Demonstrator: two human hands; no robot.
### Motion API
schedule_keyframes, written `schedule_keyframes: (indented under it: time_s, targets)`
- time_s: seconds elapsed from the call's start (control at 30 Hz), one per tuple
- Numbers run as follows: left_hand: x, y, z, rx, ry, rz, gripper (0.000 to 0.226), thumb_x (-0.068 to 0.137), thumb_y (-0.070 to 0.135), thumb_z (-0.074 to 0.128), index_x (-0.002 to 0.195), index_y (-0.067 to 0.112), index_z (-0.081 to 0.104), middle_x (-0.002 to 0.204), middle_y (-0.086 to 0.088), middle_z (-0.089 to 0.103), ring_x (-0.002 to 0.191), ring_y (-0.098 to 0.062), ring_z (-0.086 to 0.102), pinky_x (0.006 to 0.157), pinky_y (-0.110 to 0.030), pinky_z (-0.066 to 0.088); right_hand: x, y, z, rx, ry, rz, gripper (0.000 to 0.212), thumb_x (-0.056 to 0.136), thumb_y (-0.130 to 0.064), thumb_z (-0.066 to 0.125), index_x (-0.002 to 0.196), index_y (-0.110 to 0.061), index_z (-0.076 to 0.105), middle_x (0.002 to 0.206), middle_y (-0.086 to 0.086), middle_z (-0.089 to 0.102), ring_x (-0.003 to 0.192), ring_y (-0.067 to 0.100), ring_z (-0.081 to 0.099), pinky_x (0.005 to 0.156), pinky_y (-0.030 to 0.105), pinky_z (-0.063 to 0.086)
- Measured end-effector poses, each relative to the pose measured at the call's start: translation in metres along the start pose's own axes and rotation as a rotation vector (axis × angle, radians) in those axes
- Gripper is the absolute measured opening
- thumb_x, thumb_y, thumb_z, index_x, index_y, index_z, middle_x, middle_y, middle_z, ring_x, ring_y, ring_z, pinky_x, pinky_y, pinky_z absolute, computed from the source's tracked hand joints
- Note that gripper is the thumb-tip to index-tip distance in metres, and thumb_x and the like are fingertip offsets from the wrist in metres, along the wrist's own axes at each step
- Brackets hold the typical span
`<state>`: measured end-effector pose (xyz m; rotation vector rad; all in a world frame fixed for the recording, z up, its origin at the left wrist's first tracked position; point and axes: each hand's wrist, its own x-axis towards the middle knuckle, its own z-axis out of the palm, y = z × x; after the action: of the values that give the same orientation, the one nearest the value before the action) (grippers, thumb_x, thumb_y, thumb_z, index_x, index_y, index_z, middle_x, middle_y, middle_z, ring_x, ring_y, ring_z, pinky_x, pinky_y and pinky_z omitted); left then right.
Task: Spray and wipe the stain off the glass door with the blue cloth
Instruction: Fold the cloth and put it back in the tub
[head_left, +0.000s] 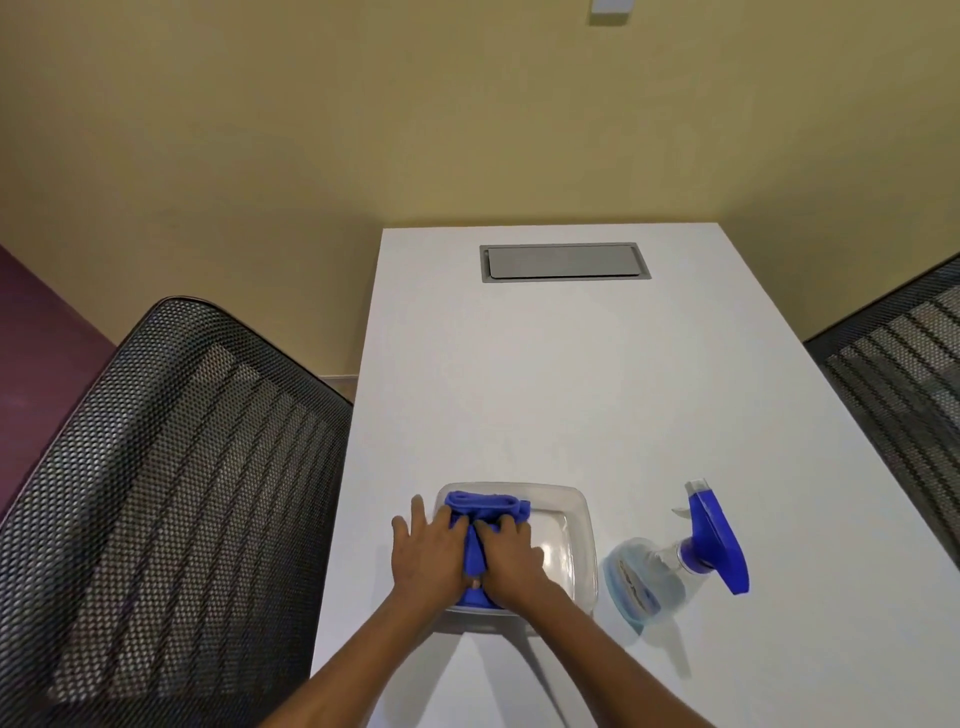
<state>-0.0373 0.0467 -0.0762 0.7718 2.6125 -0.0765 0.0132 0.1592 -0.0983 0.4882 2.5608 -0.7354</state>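
A blue cloth (485, 512) lies bunched in the left part of a clear plastic container (574, 540) near the front of the white table. Both hands rest on the cloth: my left hand (428, 551) presses its left side with fingers spread, and my right hand (511, 553) lies on its right side, fingers curled over the fabric. A clear spray bottle (649, 577) with a blue trigger head (719, 535) stands on the table just right of the container, untouched. No glass door is in view.
The white table (545, 389) has a grey cable hatch (563, 261) near its far edge. A black mesh chair (171, 493) stands close at the left, another mesh chair (904, 384) at the right. A yellow wall lies behind.
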Motion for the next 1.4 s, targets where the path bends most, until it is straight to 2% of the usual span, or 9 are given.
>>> schedule_keyframes:
  time_s: [0.13, 0.33, 0.53, 0.73, 0.9, 1.03, 1.13, 1.23, 1.4]
  targets:
    - [0.002, 0.010, 0.007, 0.071, 0.065, -0.046, 0.050, 0.088, 0.048, 0.055, 0.133, 0.031, 0.043, 0.148, 0.002, 0.040, 0.143, -0.037, 0.016, 0.110, -0.052, 0.022, 0.005, 0.006, 0.004, -0.258, 0.043, -0.081, 0.066, 0.085, -0.040, 0.062, 0.141, -0.016, 0.036, 0.146, 0.016, 0.034, 0.131, 0.037, 0.035, 0.101, 0.049, 0.037]
    - [0.001, 0.014, 0.004, 0.082, 0.034, -0.051, 0.053, 0.088, 0.046, 0.057, 0.136, 0.031, 0.040, 0.149, 0.002, 0.037, 0.144, -0.039, 0.014, 0.111, -0.052, 0.022, -0.003, 0.006, -0.006, -0.223, 0.022, -0.080, 0.071, 0.084, -0.039, 0.063, 0.145, -0.020, 0.031, 0.148, 0.014, 0.031, 0.131, 0.036, 0.034, 0.100, 0.050, 0.037]
    - [-0.014, 0.018, -0.001, -0.113, 0.133, -0.087, 0.054, 0.096, 0.039, 0.044, 0.146, 0.031, 0.025, 0.151, -0.002, 0.036, 0.145, -0.038, 0.006, 0.106, -0.056, 0.024, -0.042, 0.007, -0.015, 0.081, 0.434, -0.042, 0.049, 0.090, -0.028, 0.052, 0.136, -0.015, 0.042, 0.140, 0.007, 0.045, 0.117, 0.025, 0.049, 0.098, 0.037, 0.038]
    - [-0.027, 0.017, 0.011, -0.084, 0.087, 0.017, 0.098, 0.084, 0.076, 0.038, 0.153, 0.023, -0.008, 0.162, -0.016, -0.012, 0.148, -0.040, -0.008, 0.110, -0.059, 0.028, -0.098, 0.026, -0.014, 0.370, 0.784, 0.030, 0.034, 0.083, -0.033, 0.073, 0.111, -0.016, 0.064, 0.109, -0.002, 0.068, 0.098, 0.016, 0.061, 0.086, 0.023, 0.041]
    - [-0.028, 0.010, 0.019, -0.021, 0.101, 0.116, 0.106, 0.074, 0.089, 0.012, 0.146, 0.023, -0.027, 0.160, -0.018, -0.022, 0.146, -0.043, -0.017, 0.114, -0.066, 0.015, -0.125, 0.048, -0.010, 0.395, 1.018, 0.205, 0.032, 0.071, -0.027, 0.085, 0.094, -0.015, 0.067, 0.089, 0.003, 0.070, 0.082, 0.019, 0.064, 0.079, 0.041, 0.057]
    - [-0.029, 0.005, 0.016, 0.062, 0.138, 0.178, 0.109, 0.072, 0.090, 0.002, 0.153, 0.017, -0.001, 0.161, -0.022, -0.002, 0.146, -0.048, -0.005, 0.110, -0.073, 0.014, -0.132, 0.065, -0.022, 0.685, 1.069, 0.477, 0.062, 0.067, -0.024, 0.087, 0.117, -0.012, 0.051, 0.114, 0.010, 0.055, 0.102, 0.023, 0.056, 0.089, 0.046, 0.055]
    - [-0.029, 0.005, 0.014, 0.105, 0.097, 0.190, 0.111, 0.071, 0.091, -0.003, 0.154, 0.018, 0.000, 0.161, -0.021, -0.004, 0.146, -0.049, -0.006, 0.112, -0.071, 0.008, -0.132, 0.072, -0.030, 0.675, 1.155, 0.476, 0.071, 0.062, -0.019, 0.091, 0.117, -0.003, 0.047, 0.113, 0.018, 0.050, 0.099, 0.027, 0.053, 0.083, 0.045, 0.056]
    - [-0.030, 0.006, 0.013, 0.086, 0.096, 0.205, 0.109, 0.077, 0.089, 0.007, 0.152, 0.012, 0.023, 0.158, -0.025, 0.018, 0.143, -0.052, 0.015, 0.108, -0.074, 0.019, -0.130, 0.081, -0.039, 0.701, 1.184, 0.490, 0.075, 0.060, -0.020, 0.092, 0.116, 0.001, 0.047, 0.114, 0.020, 0.050, 0.096, 0.031, 0.055, 0.079, 0.043, 0.055]
    - [-0.028, 0.005, 0.016, 0.064, 0.100, 0.223, 0.111, 0.075, 0.089, 0.006, 0.153, 0.012, 0.017, 0.160, -0.024, 0.010, 0.145, -0.050, 0.008, 0.113, -0.070, 0.013, -0.127, 0.099, -0.043, 0.812, 1.008, 0.387, 0.070, 0.069, -0.025, 0.086, 0.124, -0.008, 0.048, 0.115, 0.008, 0.056, 0.097, 0.022, 0.057, 0.076, 0.029, 0.050]
